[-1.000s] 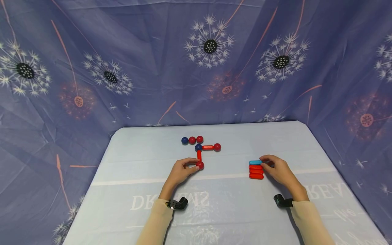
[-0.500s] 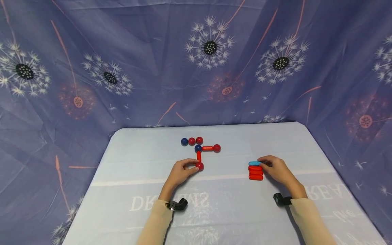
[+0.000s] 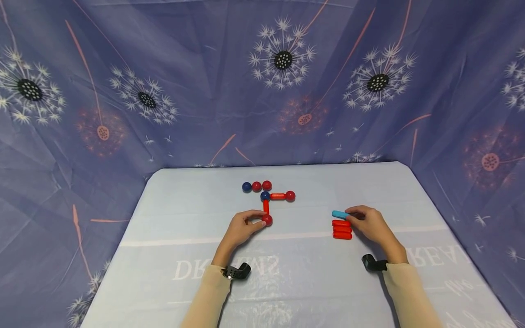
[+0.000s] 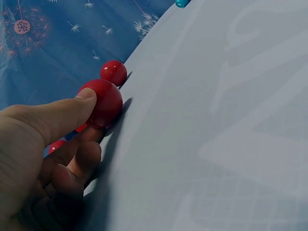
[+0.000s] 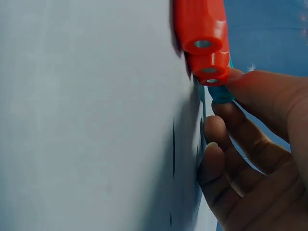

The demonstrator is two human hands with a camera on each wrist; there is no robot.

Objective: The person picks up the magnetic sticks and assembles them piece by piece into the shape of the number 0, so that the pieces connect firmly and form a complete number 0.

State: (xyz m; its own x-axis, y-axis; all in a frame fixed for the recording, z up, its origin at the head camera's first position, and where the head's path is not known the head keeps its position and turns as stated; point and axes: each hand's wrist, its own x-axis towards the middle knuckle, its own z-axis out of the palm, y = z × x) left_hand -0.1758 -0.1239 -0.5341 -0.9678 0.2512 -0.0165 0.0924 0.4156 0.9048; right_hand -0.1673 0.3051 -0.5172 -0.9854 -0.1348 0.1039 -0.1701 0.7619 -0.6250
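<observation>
My left hand (image 3: 243, 228) pinches a red ball (image 4: 107, 103) between thumb and fingers. That ball sits at the near end of a red rod (image 3: 266, 207), which runs up to a blue ball (image 3: 265, 196). From the blue ball a second red rod (image 3: 277, 196) extends right to another red ball (image 3: 290, 196). On the right, my right hand (image 3: 371, 224) pinches the right end of a light-blue rod (image 3: 339, 214). Several red rods (image 3: 342, 229) lie side by side just below it; in the right wrist view their ends show round metallic spots (image 5: 202, 44).
Behind the joined pieces, a loose blue ball (image 3: 246, 187) and two red balls (image 3: 261, 186) stand in a row. The white-covered table (image 3: 197, 200) ends at a purple dandelion-print cloth (image 3: 213, 105). Each wrist wears a small black camera.
The light-blue rod has come away from the red rods, and a gap shows between them now. My right hand has moved slightly left with it. My left hand keeps its hold.
</observation>
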